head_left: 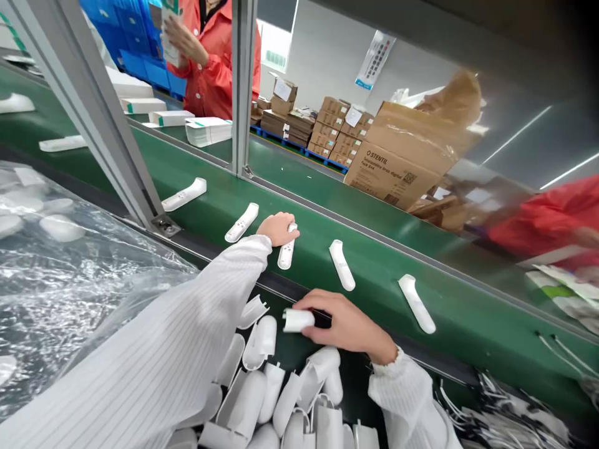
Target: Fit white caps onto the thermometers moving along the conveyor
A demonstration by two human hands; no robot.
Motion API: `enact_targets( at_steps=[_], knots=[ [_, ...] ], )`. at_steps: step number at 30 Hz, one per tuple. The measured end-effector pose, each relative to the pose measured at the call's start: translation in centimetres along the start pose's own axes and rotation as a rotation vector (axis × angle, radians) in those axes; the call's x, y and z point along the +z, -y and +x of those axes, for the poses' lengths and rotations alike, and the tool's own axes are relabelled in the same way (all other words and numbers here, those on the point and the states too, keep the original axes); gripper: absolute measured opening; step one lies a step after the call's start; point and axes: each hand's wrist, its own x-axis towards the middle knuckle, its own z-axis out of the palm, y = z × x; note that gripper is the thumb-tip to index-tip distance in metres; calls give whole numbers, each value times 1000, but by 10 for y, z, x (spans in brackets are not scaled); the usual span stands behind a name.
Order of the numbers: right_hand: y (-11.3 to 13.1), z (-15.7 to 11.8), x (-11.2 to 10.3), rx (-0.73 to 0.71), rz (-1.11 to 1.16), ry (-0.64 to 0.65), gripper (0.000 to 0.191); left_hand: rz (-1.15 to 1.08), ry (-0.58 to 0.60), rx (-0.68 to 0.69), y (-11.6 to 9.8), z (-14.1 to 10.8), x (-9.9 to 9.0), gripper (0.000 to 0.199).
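On the green conveyor belt, my left hand [279, 229] is closed over the upper end of a white curved plastic housing [286, 254]. Its lower half shows small dark marks. My right hand [344, 321] pinches a short white plastic cover [298, 320] with a rounded end, held between thumb and fingers near the belt's close edge. Below it lies a pile of similar loose white covers [250, 399]. Another curved housing [242, 222] rests on the belt to the left of my left hand, and one more [342, 265] to the right.
A metal post [88, 106] stands at the left, beside a clear plastic bag [107, 293] of white parts. Bundled cables [510, 411] lie at lower right. Across the belt are white boxes [208, 131], a large carton [397, 153] and a person in red [206, 68]; another red sleeve is at right.
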Motion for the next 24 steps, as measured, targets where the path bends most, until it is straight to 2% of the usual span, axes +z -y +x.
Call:
enact_targets(
  at_steps=[1, 5, 7, 9, 12, 17, 21, 24],
  knots=[
    [-4, 4, -2, 35, -10, -81, 36, 6, -16, -31, -3, 0, 1, 26],
    [-28, 34, 1, 251, -136, -548, 34, 41, -59, -66, -14, 0, 8, 27],
    [-40, 52, 9, 313, -208, -638, 39, 51, -77, -68, -19, 0, 13, 28],
    [-47, 64, 18, 313, -296, -621, 40, 55, -106, -75, -22, 0, 18, 28],
    [-51, 66, 27, 312, -439, -546, 37, 55, -137, -86, -28, 1, 24, 28],
    [-54, 51, 20, 269, -533, -365, 38, 28, -146, -98, -41, 4, 33, 27],
    [-59, 47, 13, 307, -619, -375, 33, 33, -130, -101, -52, 6, 38, 27],
    [-52, 48, 14, 330, -744, -421, 34, 48, -10, -18, -55, 9, 28, 29]
  ],
)
